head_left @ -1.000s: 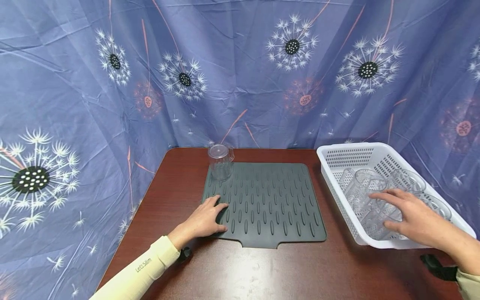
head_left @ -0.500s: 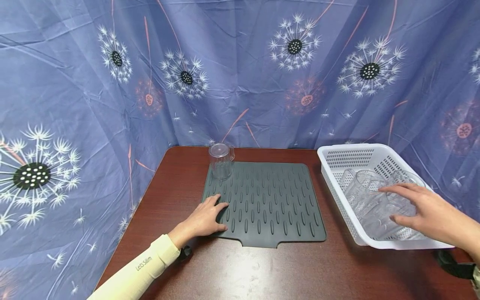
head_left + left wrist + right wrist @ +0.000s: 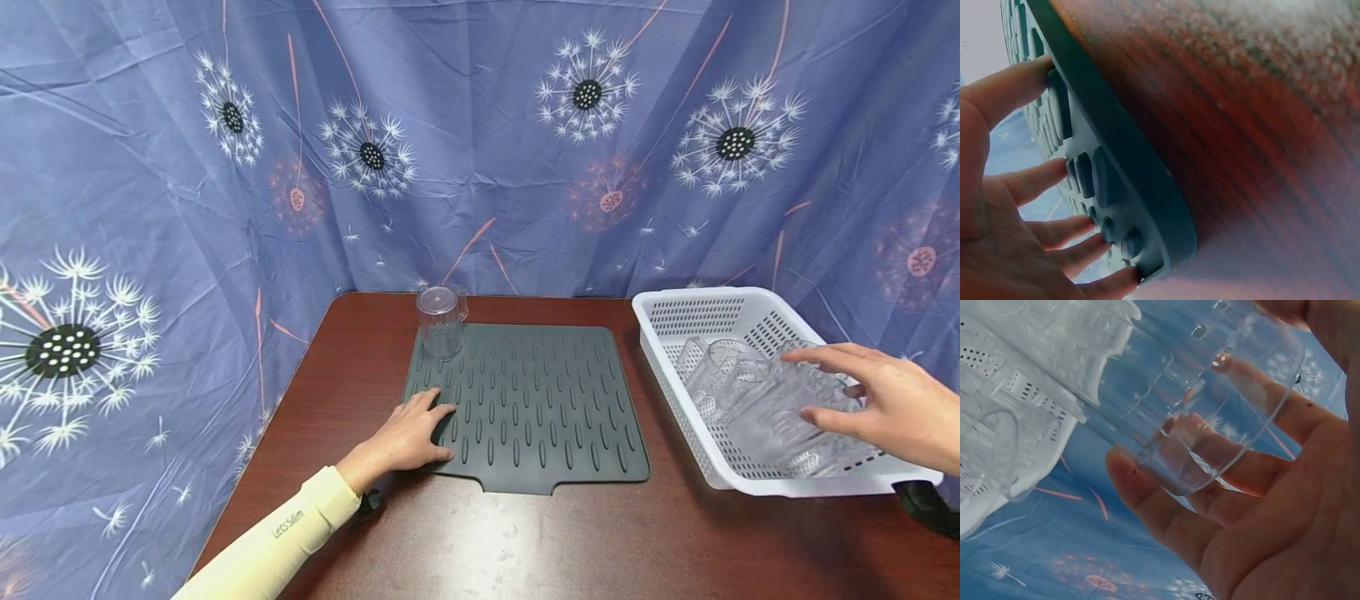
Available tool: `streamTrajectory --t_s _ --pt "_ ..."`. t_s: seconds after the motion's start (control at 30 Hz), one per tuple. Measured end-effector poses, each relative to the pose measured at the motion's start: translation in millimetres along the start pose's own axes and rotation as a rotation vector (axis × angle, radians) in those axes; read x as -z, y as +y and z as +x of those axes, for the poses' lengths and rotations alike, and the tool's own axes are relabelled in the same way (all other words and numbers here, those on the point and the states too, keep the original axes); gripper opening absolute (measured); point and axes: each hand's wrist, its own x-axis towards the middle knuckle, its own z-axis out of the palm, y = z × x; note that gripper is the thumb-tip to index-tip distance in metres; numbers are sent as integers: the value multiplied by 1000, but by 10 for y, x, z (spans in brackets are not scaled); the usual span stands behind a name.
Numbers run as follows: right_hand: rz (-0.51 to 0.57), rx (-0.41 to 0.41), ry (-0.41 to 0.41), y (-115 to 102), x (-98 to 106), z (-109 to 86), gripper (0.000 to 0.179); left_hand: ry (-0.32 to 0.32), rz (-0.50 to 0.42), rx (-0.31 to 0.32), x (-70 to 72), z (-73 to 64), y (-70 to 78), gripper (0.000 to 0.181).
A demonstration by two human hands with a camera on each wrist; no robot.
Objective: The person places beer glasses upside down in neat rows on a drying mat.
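My left hand rests on the near left edge of a dark grey ribbed drying mat, fingers spread and loosely bent. In the left wrist view its fingertips touch the raised ribs. An upside-down clear glass mug stands at the mat's far left corner. Over the right side of a white plastic basket, my right hand holds another clear glass mug. The right wrist view has the thumb and fingers curled round it near its round end. Other clear glass mugs lie in the basket.
The mat and basket stand on a dark reddish-brown wooden table. A blue dandelion-print cloth hangs behind and along the left side. The basket's raised perforated wall surrounds the mugs.
My right hand has moved right and slightly up over the basket, and the mug in its grip has shifted and tilted with it. My left hand stays on the mat.
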Motion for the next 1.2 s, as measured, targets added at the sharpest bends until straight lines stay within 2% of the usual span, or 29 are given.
streamTrajectory --t_s 0.2,0.43,0.73,0.87,0.97,1.2 --pt "14 -46 56 -25 83 49 70 -9 -5 11 -1 9 4 76" --pt "25 -57 75 -54 160 158 70 -11 -2 19 -12 19 -2 76" --pt "151 -69 112 -95 208 332 67 -3 -22 5 -19 26 -5 75" --pt "267 -95 133 -145 197 399 65 -8 -34 2 -23 31 -11 74" --pt "338 -139 127 -173 177 431 64 -9 -38 -1 -24 31 -13 74" --pt "354 -258 38 -245 69 529 62 2 -26 8 -1 22 -8 73"
